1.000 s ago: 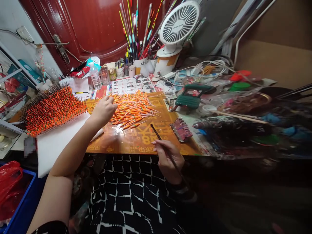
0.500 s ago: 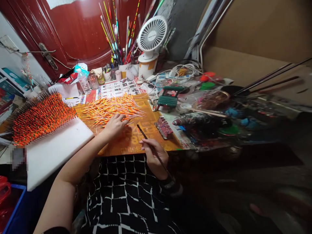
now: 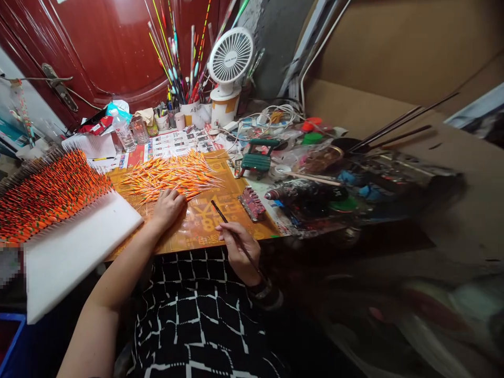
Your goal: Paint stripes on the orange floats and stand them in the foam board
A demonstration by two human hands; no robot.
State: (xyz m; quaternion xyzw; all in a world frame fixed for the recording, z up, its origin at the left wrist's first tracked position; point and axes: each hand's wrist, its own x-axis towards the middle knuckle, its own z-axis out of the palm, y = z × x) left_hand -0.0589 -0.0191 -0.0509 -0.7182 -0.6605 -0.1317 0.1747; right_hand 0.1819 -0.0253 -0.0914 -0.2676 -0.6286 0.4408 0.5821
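Note:
A heap of orange-and-yellow fishing floats [image 3: 169, 170] with thin pale stems lies on the orange-brown board [image 3: 192, 231]. My left hand [image 3: 169, 207] rests at the heap's near edge, fingers bent and close together; the fingertips are hidden, so what they hold cannot be made out. Pinched in my right hand [image 3: 241, 247] is a slim dark paintbrush [image 3: 219, 211], slanting with its tip up and to the left over the board. To the left, many orange floats with dark tips [image 3: 51, 194] stand in rows in a white foam block [image 3: 88, 244].
A notched reddish block [image 3: 252, 203] sits on the board's right side. Beyond it lie a dark paint-stained tool [image 3: 303, 191] and a small green stand [image 3: 258, 157]. At the back are a white fan [image 3: 231, 55], a plastic bottle [image 3: 124, 131] and cups of rods.
My left hand has drawn slightly left and down against the heap's near edge. My right hand keeps its hold on the paintbrush. The whole view has shifted to the right.

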